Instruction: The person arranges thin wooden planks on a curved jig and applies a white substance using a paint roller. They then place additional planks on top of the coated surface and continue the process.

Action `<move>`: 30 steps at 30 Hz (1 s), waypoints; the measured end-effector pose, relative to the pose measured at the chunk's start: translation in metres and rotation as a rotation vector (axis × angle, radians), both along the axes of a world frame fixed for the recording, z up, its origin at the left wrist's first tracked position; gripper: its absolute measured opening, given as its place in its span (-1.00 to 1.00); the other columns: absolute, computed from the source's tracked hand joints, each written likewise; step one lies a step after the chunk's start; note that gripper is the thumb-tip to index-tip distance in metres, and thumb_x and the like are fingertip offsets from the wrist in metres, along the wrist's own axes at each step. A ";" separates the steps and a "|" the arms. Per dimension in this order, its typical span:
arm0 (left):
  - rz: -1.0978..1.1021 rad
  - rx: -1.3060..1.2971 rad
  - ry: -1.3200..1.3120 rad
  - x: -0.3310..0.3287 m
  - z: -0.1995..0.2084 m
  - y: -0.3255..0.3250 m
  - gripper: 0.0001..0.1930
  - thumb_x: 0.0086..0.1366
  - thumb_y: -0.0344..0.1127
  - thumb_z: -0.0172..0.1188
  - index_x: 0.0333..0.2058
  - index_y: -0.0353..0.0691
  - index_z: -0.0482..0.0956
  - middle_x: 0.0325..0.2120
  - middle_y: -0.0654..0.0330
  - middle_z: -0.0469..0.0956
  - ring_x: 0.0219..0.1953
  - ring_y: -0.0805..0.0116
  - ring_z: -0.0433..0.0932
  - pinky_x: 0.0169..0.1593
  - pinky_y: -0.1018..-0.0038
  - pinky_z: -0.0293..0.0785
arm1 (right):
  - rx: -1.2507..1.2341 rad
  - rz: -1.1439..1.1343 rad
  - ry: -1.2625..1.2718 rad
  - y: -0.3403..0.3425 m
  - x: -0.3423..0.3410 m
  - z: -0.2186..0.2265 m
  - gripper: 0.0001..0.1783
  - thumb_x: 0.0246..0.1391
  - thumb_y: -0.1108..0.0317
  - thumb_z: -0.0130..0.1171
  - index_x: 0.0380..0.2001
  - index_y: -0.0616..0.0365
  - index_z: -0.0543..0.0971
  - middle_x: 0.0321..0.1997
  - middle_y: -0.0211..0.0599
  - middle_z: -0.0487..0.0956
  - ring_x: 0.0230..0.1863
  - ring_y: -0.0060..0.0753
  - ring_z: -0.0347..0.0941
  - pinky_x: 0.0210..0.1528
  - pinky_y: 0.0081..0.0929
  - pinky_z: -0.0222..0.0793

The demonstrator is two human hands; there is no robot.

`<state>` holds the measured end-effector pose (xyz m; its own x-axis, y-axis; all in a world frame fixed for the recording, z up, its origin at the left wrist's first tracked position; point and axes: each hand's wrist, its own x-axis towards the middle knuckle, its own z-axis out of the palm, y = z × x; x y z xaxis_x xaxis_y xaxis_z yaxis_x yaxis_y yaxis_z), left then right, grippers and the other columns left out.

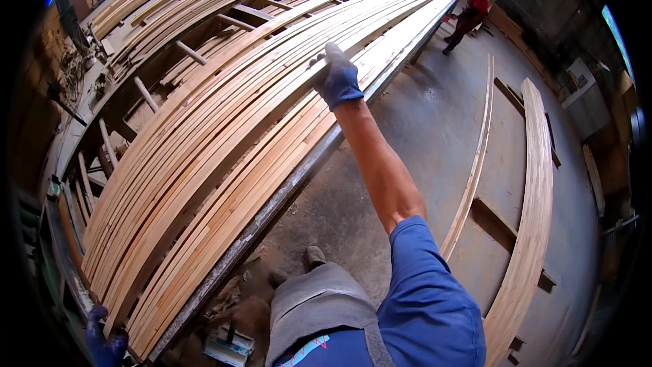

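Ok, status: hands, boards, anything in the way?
Left hand at near end of boards. Right hand on boards, farther along. Boards side by side. Co-worker by far end, no clear obstruction.

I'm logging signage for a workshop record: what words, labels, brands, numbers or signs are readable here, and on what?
No text can be read.
Long, pale wooden strips: no lettering can be made out.
Light-blue patch with red marks by the grey apron: no letters can be made out.
White, boxy cabinet at right: any marking is too small and blurred.
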<state>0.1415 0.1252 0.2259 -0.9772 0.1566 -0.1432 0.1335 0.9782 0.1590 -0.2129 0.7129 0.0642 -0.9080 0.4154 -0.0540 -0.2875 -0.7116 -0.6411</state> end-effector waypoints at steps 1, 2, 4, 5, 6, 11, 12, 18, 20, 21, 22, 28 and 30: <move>0.197 0.062 -0.110 0.004 -0.005 0.003 -0.55 0.19 -0.37 0.25 0.04 -0.37 0.39 -0.17 0.03 0.54 -0.22 0.21 0.53 -0.13 0.35 0.47 | 0.034 0.006 -0.018 -0.003 0.013 0.011 -0.80 0.12 0.21 0.13 -0.35 0.10 0.42 -0.46 -0.26 0.46 -0.47 -0.31 0.43 -0.38 -0.36 0.45; 0.086 -0.143 -0.095 0.012 0.004 0.004 -0.56 0.19 -0.34 0.25 0.02 -0.36 0.42 -0.24 0.06 0.57 -0.27 0.33 0.52 -0.17 0.42 0.49 | 0.067 0.011 -0.037 -0.008 0.026 0.023 -0.81 0.13 0.19 0.12 -0.33 0.06 0.44 -0.44 -0.25 0.48 -0.47 -0.32 0.44 -0.37 -0.37 0.45; 0.324 0.114 -0.361 0.025 -0.003 -0.010 -0.58 0.17 -0.35 0.26 -0.01 -0.35 0.45 -0.34 0.12 0.58 -0.31 0.40 0.51 -0.26 0.45 0.49 | 0.062 0.051 -0.094 -0.001 0.045 0.032 -0.75 0.14 0.16 0.11 -0.22 0.07 0.43 -0.34 -0.21 0.50 -0.44 -0.34 0.46 -0.38 -0.37 0.48; 0.364 0.086 -0.444 0.032 -0.012 -0.016 -0.59 0.17 -0.35 0.26 -0.02 -0.34 0.46 -0.35 0.15 0.57 -0.34 0.40 0.50 -0.28 0.44 0.48 | 0.048 0.040 -0.036 0.008 0.054 0.027 -0.71 0.15 0.17 0.09 -0.18 0.11 0.40 -0.31 -0.18 0.49 -0.42 -0.35 0.45 -0.38 -0.37 0.49; 0.414 0.062 -0.533 0.045 -0.028 -0.022 -0.61 0.16 -0.35 0.26 -0.04 -0.33 0.47 -0.37 0.18 0.56 -0.37 0.39 0.49 -0.31 0.42 0.48 | 0.037 0.039 0.016 0.012 0.063 0.021 -0.68 0.17 0.17 0.08 -0.14 0.15 0.36 -0.27 -0.15 0.48 -0.41 -0.35 0.45 -0.38 -0.36 0.50; 0.202 0.440 -0.527 0.128 -0.158 -0.004 -0.68 0.13 -0.29 0.26 -0.13 -0.24 0.53 -0.42 0.07 0.54 -0.46 0.17 0.50 -0.40 0.31 0.47 | 0.126 0.022 -0.168 0.026 0.161 -0.002 -0.53 0.17 0.16 0.10 0.03 0.19 0.30 -0.21 -0.10 0.46 -0.38 -0.32 0.46 -0.37 -0.39 0.53; 0.038 0.268 -0.528 0.133 -0.151 0.051 -0.70 0.12 -0.27 0.26 -0.17 -0.24 0.55 -0.45 0.00 0.55 -0.45 0.10 0.52 -0.38 0.30 0.47 | 0.104 0.025 -0.191 0.038 0.179 -0.020 -0.58 0.16 0.16 0.12 -0.01 0.16 0.35 -0.23 -0.12 0.47 -0.38 -0.32 0.47 -0.38 -0.39 0.52; -0.048 0.115 -0.231 0.252 -0.298 0.063 -0.59 -0.09 -0.11 0.38 -0.26 -0.18 0.60 -0.48 0.04 0.57 -0.48 0.02 0.52 -0.42 0.22 0.46 | 0.209 -0.191 -0.386 0.078 0.276 -0.087 -0.83 0.06 0.32 0.17 -0.54 -0.02 0.41 -0.65 -0.47 0.35 -0.71 -0.51 0.31 -0.69 -0.43 0.30; -0.186 0.178 -0.095 0.283 -0.319 0.067 -0.60 -0.05 -0.08 0.38 -0.26 -0.18 0.60 -0.52 0.03 0.57 -0.57 0.07 0.50 -0.47 0.26 0.44 | 0.225 -0.260 -0.361 0.093 0.321 -0.105 -0.86 0.07 0.32 0.13 -0.53 -0.01 0.42 -0.64 -0.46 0.36 -0.71 -0.51 0.31 -0.70 -0.44 0.30; -0.140 0.209 -0.169 0.308 -0.324 0.070 -0.61 -0.01 -0.08 0.36 -0.25 -0.18 0.60 -0.52 0.02 0.57 -0.56 0.09 0.51 -0.47 0.27 0.44 | 0.217 -0.262 -0.373 0.097 0.350 -0.109 -0.88 0.07 0.32 0.11 -0.51 0.00 0.43 -0.64 -0.46 0.36 -0.71 -0.51 0.31 -0.70 -0.44 0.30; -0.094 0.234 -0.235 0.327 -0.328 0.075 -0.62 0.02 -0.07 0.35 -0.24 -0.18 0.60 -0.51 0.01 0.57 -0.55 0.11 0.53 -0.46 0.28 0.45 | 0.205 -0.263 -0.377 0.098 0.379 -0.111 -0.89 0.08 0.32 0.10 -0.49 0.01 0.43 -0.64 -0.45 0.36 -0.71 -0.50 0.32 -0.70 -0.45 0.30; 0.002 0.256 -0.408 0.416 -0.334 0.136 -0.63 0.06 -0.07 0.32 -0.23 -0.19 0.59 -0.50 -0.02 0.58 -0.52 0.13 0.55 -0.44 0.29 0.46 | 0.167 -0.182 -0.384 0.113 0.533 -0.132 -0.77 0.04 0.34 0.10 -0.21 0.15 0.44 -0.58 -0.41 0.42 -0.66 -0.47 0.40 -0.60 -0.41 0.44; -0.016 0.265 -0.418 0.438 -0.342 0.157 -0.63 0.07 -0.07 0.31 -0.23 -0.19 0.59 -0.49 -0.02 0.58 -0.52 0.13 0.55 -0.44 0.29 0.46 | 0.138 -0.156 -0.328 0.123 0.582 -0.135 -0.65 0.01 0.39 0.12 -0.11 0.21 0.37 -0.53 -0.37 0.43 -0.61 -0.44 0.43 -0.54 -0.40 0.47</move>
<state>0.5792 0.2826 -0.1166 -0.8416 0.2554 -0.4758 0.0201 0.8953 0.4450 0.3688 0.8361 -0.0712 -0.7774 0.5704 -0.2650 -0.1489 -0.5762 -0.8036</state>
